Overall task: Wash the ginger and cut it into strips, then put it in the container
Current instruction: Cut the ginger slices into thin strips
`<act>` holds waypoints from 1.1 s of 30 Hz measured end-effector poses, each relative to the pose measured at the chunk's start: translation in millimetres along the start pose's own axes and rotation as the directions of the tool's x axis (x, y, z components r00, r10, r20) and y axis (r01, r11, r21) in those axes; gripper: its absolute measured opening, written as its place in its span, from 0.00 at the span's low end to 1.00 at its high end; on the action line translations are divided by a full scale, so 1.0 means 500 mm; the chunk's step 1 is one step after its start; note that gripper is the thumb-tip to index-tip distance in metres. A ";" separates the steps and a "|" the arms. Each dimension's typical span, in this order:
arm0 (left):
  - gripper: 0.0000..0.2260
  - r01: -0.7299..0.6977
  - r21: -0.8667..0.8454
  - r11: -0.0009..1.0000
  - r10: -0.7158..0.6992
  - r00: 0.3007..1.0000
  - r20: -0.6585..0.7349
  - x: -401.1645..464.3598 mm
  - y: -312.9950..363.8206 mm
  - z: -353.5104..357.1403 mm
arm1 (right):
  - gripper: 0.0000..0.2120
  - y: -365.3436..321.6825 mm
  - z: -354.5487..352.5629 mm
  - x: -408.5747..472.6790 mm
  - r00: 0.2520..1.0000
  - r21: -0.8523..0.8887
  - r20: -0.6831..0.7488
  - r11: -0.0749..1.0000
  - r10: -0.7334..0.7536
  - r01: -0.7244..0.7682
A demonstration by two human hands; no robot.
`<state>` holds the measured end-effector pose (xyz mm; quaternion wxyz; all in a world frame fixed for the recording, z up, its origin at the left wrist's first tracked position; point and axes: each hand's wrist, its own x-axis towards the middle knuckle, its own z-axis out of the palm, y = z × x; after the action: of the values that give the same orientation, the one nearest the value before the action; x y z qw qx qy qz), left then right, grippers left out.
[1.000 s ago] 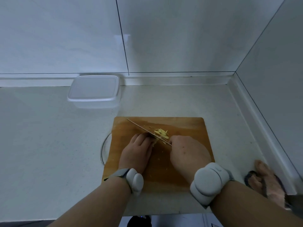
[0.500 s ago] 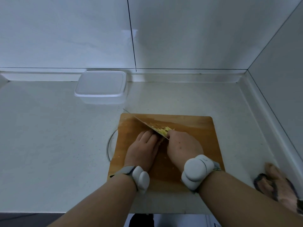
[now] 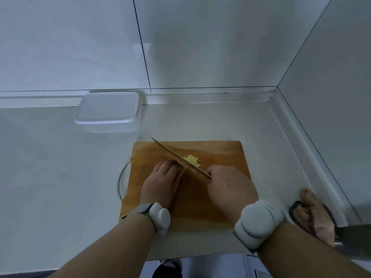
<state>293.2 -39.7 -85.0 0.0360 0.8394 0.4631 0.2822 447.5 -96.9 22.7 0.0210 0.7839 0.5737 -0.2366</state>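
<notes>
A wooden cutting board (image 3: 220,157) lies on the pale counter. On it sits a small heap of yellow ginger strips (image 3: 193,161), just right of the knife (image 3: 170,153). My right hand (image 3: 228,187) grips the knife handle, and the blade runs diagonally up-left across the board. My left hand (image 3: 162,181) lies on the board left of the blade with its fingertips curled against it; any ginger under them is hidden. A clear plastic container (image 3: 109,112) with its lid on stands at the back left, against the wall.
A pinkish cloth (image 3: 315,213) lies on the counter at the right, near the corner wall. A round glass rim (image 3: 121,182) shows from under the board's left edge. White tiled walls close off the back and right. The counter's front edge is just below my wrists.
The view has shifted slightly. The knife blade has gone on working through the ginger, and my right hand has drawn back a little to the right. My left hand stays by the blade.
</notes>
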 end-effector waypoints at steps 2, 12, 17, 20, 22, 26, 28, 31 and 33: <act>0.15 0.013 0.022 1.000 -0.014 1.000 0.004 -0.001 0.000 0.003 | 0.08 -0.004 -0.003 -0.008 1.000 -0.006 0.014 1.000 -0.019 0.019; 0.13 -0.003 -0.002 1.000 0.003 0.999 -0.040 0.000 -0.001 0.003 | 0.09 -0.016 -0.006 0.004 0.997 -0.069 0.078 0.998 -0.009 0.014; 0.13 -0.011 -0.011 1.000 0.011 1.000 -0.030 0.000 -0.003 0.003 | 0.10 -0.030 0.002 0.026 0.997 -0.076 0.071 0.997 -0.012 0.018; 0.12 -0.019 -0.020 1.000 0.018 1.000 -0.025 -0.001 -0.004 0.004 | 0.10 -0.037 0.011 0.042 0.997 -0.074 0.074 0.997 -0.019 0.024; 0.11 -0.018 -0.028 0.999 0.017 1.000 -0.022 -0.002 -0.006 0.006 | 0.10 -0.047 0.017 0.056 0.997 -0.075 0.070 0.996 -0.034 0.040; 0.11 -0.015 -0.019 1.000 0.014 0.999 -0.035 -0.003 -0.006 0.009 | 0.11 -0.063 0.025 0.079 0.996 -0.063 0.055 0.995 -0.071 0.075; 0.12 -0.005 -0.007 1.000 0.004 0.999 -0.039 -0.002 -0.005 0.008 | 0.11 -0.064 0.027 0.085 0.995 -0.067 0.044 0.993 -0.093 0.096; 0.12 0.011 -0.010 1.000 -0.012 0.999 -0.036 0.000 -0.005 0.006 | 0.10 -0.059 0.028 0.083 0.993 -0.069 0.031 0.991 -0.113 0.115; 0.11 0.007 -0.025 1.000 -0.008 0.999 -0.038 -0.001 -0.005 0.007 | 0.10 -0.050 0.032 0.079 0.994 -0.061 0.037 0.993 -0.098 0.100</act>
<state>292.9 -38.1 -89.0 0.0387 0.8317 0.4633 0.3036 428.4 -58.1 -1.4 0.0438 0.7491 0.6187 -0.2325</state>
